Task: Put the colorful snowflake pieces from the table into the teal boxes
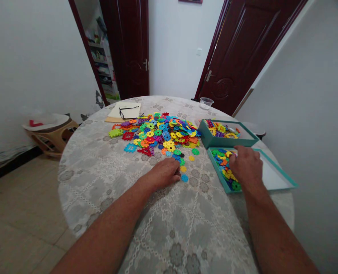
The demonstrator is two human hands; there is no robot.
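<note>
Two hands show in the head view. Left hand [166, 171]: fingers curled above the worktop [163, 228], grip hidden; blue disc [184, 178] just right of them, pile of coloured pieces [157, 133] beyond. Right hand [247, 163]: fingers bent over loose pieces [223, 161] inside the green-rimmed tray [273, 175]; cannot tell whether one is gripped. Green box [228, 142] just beyond these fingers. Shelf goods [102, 64], far beyond: any lettering unreadable.

Table [163, 232] bearing a pile of pieces [157, 133] at middle, paper pad [113, 113] behind left with eyeglasses [121, 113] on it, tub [206, 103] behind right, and, rightward of the pile, a box [228, 142] holding pieces, a tray [217, 169] before it likewise.
</note>
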